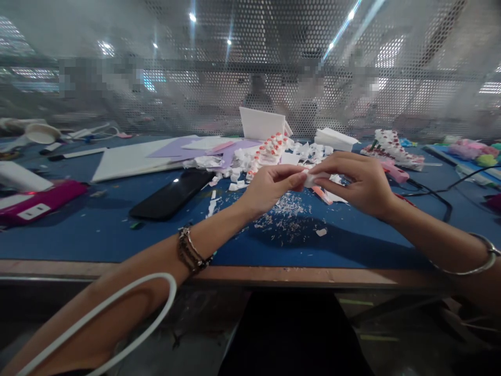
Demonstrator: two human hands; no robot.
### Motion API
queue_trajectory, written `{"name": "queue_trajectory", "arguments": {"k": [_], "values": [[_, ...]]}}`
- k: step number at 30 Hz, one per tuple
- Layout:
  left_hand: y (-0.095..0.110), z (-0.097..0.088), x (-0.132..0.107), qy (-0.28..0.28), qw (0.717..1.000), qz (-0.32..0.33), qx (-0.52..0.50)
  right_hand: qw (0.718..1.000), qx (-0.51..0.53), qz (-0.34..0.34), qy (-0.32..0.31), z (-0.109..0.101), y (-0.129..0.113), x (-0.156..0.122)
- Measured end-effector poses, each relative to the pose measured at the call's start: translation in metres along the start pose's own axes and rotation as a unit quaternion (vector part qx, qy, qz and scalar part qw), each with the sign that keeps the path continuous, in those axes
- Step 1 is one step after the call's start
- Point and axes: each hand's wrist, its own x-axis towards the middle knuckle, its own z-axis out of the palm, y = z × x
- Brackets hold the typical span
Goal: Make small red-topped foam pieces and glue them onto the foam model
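Note:
Between the fingertips of both hands is a small white piece [310, 180], perhaps paper or foam; its exact kind is too small to tell. My left hand [270, 188] pinches it from the left, fingers pressed together. From the right, my right hand [360, 180] grips the same piece with thumb and fingers. Fine white shavings [289, 211] lie on the blue table [235, 245] below the hands. Just behind them stands a white craft piece with red-orange dots [270, 151], among crumpled white scraps [237, 172]. An orange-and-white strip [321, 195] lies under my right hand.
A black phone [174, 196] lies left of my hands, with white and purple sheets [136, 159] behind it. At far left is a magenta box [47, 201]. On the right are a pink tool [395, 171], black cables [442, 193] and a white dotted piece [387, 141]. Perforated metal [219, 99] closes the back.

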Motion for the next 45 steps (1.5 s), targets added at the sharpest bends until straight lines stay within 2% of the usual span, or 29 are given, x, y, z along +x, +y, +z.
{"name": "queue_trajectory", "arguments": {"k": [4,10,15,20,26,30,35,40,45], "values": [[0.0,0.002,-0.001,-0.003,1.0,-0.005,0.012,1.0,-0.014,-0.02,0.009,-0.001,-0.001,-0.002],[0.003,0.003,-0.002,-0.006,0.999,0.005,0.031,1.0,-0.025,0.009,-0.001,-0.001,-0.003,0.0],[0.008,0.003,-0.005,-0.006,0.994,0.075,0.08,0.998,0.013,0.057,0.021,0.005,-0.003,-0.001],[0.01,0.004,-0.007,0.004,0.983,0.136,0.123,0.996,0.041,0.073,0.034,0.006,-0.007,-0.001],[0.015,0.001,-0.005,-0.008,0.985,0.124,0.117,0.982,0.138,0.129,0.026,0.003,-0.007,0.001],[0.019,0.0,-0.005,-0.021,0.991,0.093,0.098,0.959,0.213,0.183,0.036,0.007,-0.006,0.001],[0.018,0.001,-0.005,0.007,0.995,0.066,0.069,0.934,0.291,0.207,0.028,0.012,-0.007,0.0],[0.012,0.004,-0.005,0.036,0.996,0.072,0.036,0.938,0.276,0.205,0.044,0.015,-0.006,-0.002],[0.011,0.008,-0.007,0.08,0.991,0.093,0.062,0.955,0.229,0.178,0.064,0.019,-0.006,-0.004]]}}
